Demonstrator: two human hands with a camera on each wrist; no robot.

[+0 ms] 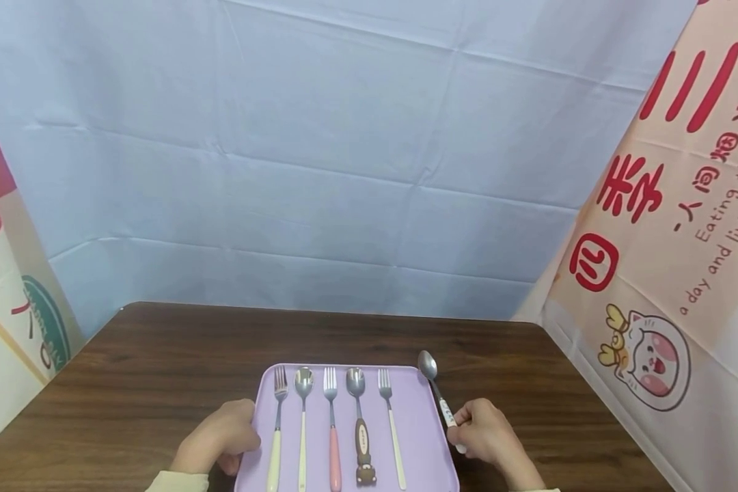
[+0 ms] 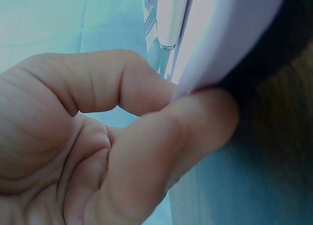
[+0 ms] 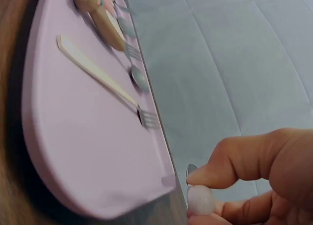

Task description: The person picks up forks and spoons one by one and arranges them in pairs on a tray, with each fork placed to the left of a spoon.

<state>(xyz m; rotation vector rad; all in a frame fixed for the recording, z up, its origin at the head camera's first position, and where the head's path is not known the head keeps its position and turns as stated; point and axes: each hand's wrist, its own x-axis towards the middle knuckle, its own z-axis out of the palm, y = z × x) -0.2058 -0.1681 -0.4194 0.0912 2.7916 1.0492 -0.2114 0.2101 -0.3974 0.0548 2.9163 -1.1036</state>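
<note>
My left hand (image 1: 224, 437) pinches the left rim of a lilac tray (image 1: 427, 437) between thumb and finger, as the left wrist view shows. In my right hand (image 1: 487, 434) is a spoon (image 1: 445, 413) with a white patterned handle, pinched near the handle's end. Its bowl points away from me, near the tray's right far corner. On the tray lie, from left to right, a fork with a pale yellow handle (image 1: 275, 451), a cream-handled spoon (image 1: 303, 437), a pink-handled fork (image 1: 335, 444), a brown bear-handled spoon (image 1: 362, 444) and a cream-handled fork (image 1: 395, 437).
The tray rests on a dark wooden table (image 1: 160, 369), cut off by the head view's lower edge. Behind the table hangs a light blue cloth (image 1: 320, 171). Printed cloths hang at the left (image 1: 12, 307) and right (image 1: 682, 273).
</note>
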